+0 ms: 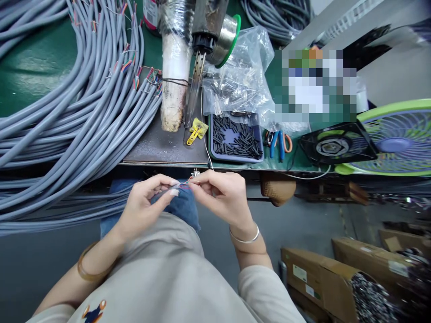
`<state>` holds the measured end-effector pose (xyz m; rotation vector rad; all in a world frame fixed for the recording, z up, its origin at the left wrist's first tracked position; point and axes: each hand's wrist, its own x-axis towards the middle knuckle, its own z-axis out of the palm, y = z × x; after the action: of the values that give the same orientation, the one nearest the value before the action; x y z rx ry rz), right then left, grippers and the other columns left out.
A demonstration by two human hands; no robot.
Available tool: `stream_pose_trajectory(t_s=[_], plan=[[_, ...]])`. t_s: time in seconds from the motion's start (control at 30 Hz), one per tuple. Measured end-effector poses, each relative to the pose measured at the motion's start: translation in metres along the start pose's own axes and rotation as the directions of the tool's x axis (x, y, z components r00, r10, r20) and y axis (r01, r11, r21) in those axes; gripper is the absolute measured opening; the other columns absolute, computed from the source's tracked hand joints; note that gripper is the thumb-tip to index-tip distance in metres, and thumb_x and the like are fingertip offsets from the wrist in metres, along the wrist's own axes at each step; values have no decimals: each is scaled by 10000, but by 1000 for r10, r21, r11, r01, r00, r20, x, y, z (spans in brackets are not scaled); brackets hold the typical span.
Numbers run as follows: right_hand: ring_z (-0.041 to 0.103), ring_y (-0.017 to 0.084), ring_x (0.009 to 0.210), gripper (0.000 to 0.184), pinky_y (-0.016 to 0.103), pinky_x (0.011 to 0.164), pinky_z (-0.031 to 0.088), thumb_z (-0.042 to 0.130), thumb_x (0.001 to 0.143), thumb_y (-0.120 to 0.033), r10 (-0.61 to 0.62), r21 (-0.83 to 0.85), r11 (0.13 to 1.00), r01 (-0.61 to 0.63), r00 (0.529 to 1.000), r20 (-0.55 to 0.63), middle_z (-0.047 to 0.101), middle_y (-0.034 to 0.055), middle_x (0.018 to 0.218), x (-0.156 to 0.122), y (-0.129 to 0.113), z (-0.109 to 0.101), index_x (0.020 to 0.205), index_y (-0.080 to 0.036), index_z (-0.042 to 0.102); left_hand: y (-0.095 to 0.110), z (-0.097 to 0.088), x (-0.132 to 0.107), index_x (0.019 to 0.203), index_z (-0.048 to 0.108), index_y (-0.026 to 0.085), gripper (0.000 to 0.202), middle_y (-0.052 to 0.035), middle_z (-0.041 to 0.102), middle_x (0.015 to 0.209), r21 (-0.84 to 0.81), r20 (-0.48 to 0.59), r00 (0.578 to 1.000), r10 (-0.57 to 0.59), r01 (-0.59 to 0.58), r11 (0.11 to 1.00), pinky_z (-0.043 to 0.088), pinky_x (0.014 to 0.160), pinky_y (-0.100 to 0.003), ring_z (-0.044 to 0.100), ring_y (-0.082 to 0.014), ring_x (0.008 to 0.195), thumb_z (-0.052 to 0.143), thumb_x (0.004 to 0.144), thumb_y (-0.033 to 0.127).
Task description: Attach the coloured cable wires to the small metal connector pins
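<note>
My left hand (148,202) is closed in a pinch on the end of a grey cable (170,188), just below the table's front edge. My right hand (220,193) meets it from the right, fingers pinched on the thin coloured wires (186,184) that stick out of that cable end. A small metal connector (195,172) shows just above the fingertips; whether it hangs on the wires I cannot tell. Both hands are over my lap. Each wrist wears a bangle.
A big bundle of grey cables (74,112) covers the left of the green table (30,67). On a dark plate (164,148) stand a wrapped tool and a solder spool (225,38). A blue tray of black sleeves (235,139), a plastic bag, pliers (278,143), fans and floor cartons lie right.
</note>
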<state>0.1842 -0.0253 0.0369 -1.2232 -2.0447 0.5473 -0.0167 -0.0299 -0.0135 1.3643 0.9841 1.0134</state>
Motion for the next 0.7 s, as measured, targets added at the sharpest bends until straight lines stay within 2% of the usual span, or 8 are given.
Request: stream_pose_trajectory(t_s=[0.1, 0.17, 0.3, 0.37, 0.47, 0.53, 0.6, 0.7], plan=[[398, 52, 442, 124, 200, 435, 285, 664, 953, -217, 64, 3, 998, -65, 969, -240, 538, -95, 567, -4, 6, -17, 830, -216, 682, 2, -3, 5, 1011, 738, 211, 165, -37, 771, 769, -318, 87, 979, -184, 202, 926, 433, 434, -195, 565, -88, 477, 793, 877, 291], [378, 73, 441, 136, 227, 442, 283, 657, 962, -254, 159, -90, 976, -200, 926, -342, 532, -83, 552, -1, 20, -34, 838, -215, 699, 4, -7, 10, 1056, 750, 212, 239, -40, 775, 745, -430, 203, 957, -209, 279, 859, 380, 383, -184, 482, -61, 403, 821, 853, 317], [592, 148, 674, 103, 286, 659, 412, 711, 898, -229, 234, -434, 833, -342, 930, -282, 712, 11, 763, 18, 68, -62, 804, -200, 737, 19, -20, 22, 904, 824, 177, 141, -52, 749, 670, -477, 342, 933, -113, 276, 835, 434, 394, -201, 564, -97, 421, 850, 817, 286], [618, 171, 720, 67, 306, 705, 415, 723, 860, -196, 323, -490, 785, -379, 925, -198, 736, 28, 816, 28, 92, -67, 794, -199, 738, 33, -23, 28, 862, 849, 187, 46, -82, 790, 777, -412, 424, 906, -10, 202, 888, 501, 462, -217, 635, -119, 510, 819, 836, 211], [608, 170, 706, 67, 305, 702, 410, 736, 819, -196, 411, -464, 784, -413, 905, -113, 726, 22, 797, 38, 113, -66, 758, -194, 708, 50, -20, 37, 815, 851, 183, 88, -68, 785, 751, -241, 526, 844, 109, 24, 970, 565, 648, -234, 702, -152, 674, 795, 821, 115], [555, 145, 644, 73, 300, 680, 395, 737, 795, -182, 411, -438, 798, -414, 905, -107, 698, 4, 762, 41, 118, -62, 744, -194, 686, 51, -11, 41, 780, 826, 161, 90, -44, 755, 706, -113, 391, 918, 56, -12, 994, 504, 591, -194, 646, -113, 623, 766, 820, 107], [480, 117, 582, 85, 297, 655, 376, 709, 794, -156, 368, -407, 819, -405, 914, -170, 657, -16, 728, 40, 114, -58, 737, -195, 660, 44, -1, 44, 757, 794, 138, 69, -15, 698, 638, -81, 173, 983, -59, 74, 994, 394, 476, -166, 522, -63, 508, 751, 811, 141], [440, 96, 536, 73, 285, 592, 359, 641, 866, -188, 280, -242, 889, -388, 881, -382, 616, -27, 733, 33, 94, -49, 794, -200, 638, 29, 10, 46, 780, 773, 121, 85, -16, 701, 670, -214, -58, 983, -172, 156, 964, 440, 523, -158, 552, -66, 546, 799, 747, 196]])
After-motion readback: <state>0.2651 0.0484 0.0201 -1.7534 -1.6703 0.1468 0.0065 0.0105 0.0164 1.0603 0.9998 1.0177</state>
